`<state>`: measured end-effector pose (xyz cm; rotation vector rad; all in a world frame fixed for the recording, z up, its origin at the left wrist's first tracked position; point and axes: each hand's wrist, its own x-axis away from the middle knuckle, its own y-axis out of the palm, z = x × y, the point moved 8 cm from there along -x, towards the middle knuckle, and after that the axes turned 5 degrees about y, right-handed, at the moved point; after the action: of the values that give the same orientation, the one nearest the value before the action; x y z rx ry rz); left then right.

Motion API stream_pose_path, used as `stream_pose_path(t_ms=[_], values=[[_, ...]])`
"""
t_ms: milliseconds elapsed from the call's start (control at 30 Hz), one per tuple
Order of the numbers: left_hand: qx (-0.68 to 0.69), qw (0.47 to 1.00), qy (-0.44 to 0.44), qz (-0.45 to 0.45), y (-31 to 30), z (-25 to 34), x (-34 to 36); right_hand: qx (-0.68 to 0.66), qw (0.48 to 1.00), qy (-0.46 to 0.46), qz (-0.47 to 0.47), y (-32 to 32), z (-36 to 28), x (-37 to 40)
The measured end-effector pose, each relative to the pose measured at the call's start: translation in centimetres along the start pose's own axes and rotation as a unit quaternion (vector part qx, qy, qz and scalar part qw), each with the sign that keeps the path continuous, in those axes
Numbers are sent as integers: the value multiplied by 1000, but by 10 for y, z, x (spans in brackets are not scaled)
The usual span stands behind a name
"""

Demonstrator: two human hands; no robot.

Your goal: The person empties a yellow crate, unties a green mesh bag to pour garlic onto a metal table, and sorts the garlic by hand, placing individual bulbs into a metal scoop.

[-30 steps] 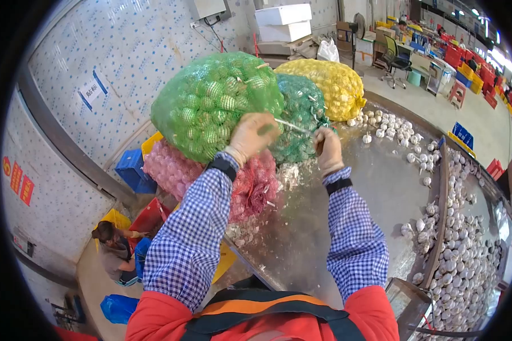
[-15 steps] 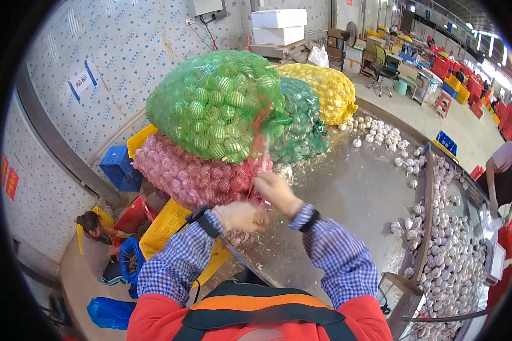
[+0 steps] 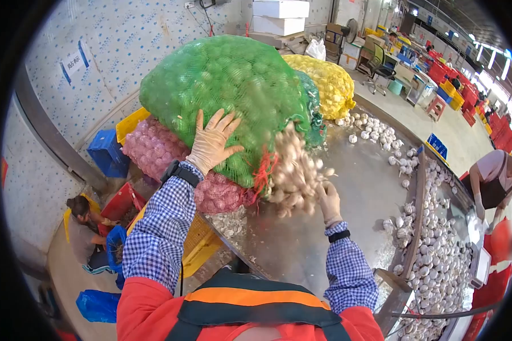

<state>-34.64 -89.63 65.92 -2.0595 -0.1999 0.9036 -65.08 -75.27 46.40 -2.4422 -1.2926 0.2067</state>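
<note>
My left hand (image 3: 213, 142), in a thin pale glove, lies with spread fingers against the side of a big green mesh bag (image 3: 210, 85) of garlic. From the bag's mouth, beside red string (image 3: 263, 170), a blurred stream of garlic bulbs (image 3: 294, 176) spills onto the metal table (image 3: 347, 238). My right hand (image 3: 328, 202) is at the right edge of this stream, fingers partly bent; I cannot tell whether they hold anything. Under the green bag rests a pink mesh bag (image 3: 153, 145) of garlic.
A dark green mesh bag (image 3: 310, 108) and a yellow mesh bag (image 3: 321, 82) stand behind. Loose garlic (image 3: 438, 261) fills the trough at right, where a person (image 3: 492, 176) works. At lower left sits another person (image 3: 88, 227) by a red crate (image 3: 122, 207). A yellow crate (image 3: 196, 247) adjoins the table.
Both hands were together near the red string; now the left is on the green bag and the right has moved rightward. The bag's mouth has opened and garlic pours out.
</note>
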Motion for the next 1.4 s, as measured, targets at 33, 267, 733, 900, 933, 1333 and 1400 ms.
stream_pose_path(t_ms=[33, 267, 733, 900, 933, 1333, 1400], values=[[3, 1000, 3, -1, 4, 1, 0, -4, 999, -36, 7, 4, -26, -1], [58, 998, 0, -37, 13, 0, 1, -224, 951, -24, -211, 131, -131, -47], [140, 984, -52, 99, -23, -31, 14, -97, 866, -462, 166, 53, -290, 30], [170, 979, -77, 81, -17, -37, -15, -270, 769, -563, 136, 51, -307, 31], [163, 979, -78, 91, -15, -36, -18, -372, 781, -494, 86, 56, -304, 19], [226, 927, -39, 296, -42, -31, -50, -598, 757, 77, -253, 98, -248, 26], [188, 971, 63, 133, -47, -5, -56, -575, 773, 65, -258, 86, -240, 43]])
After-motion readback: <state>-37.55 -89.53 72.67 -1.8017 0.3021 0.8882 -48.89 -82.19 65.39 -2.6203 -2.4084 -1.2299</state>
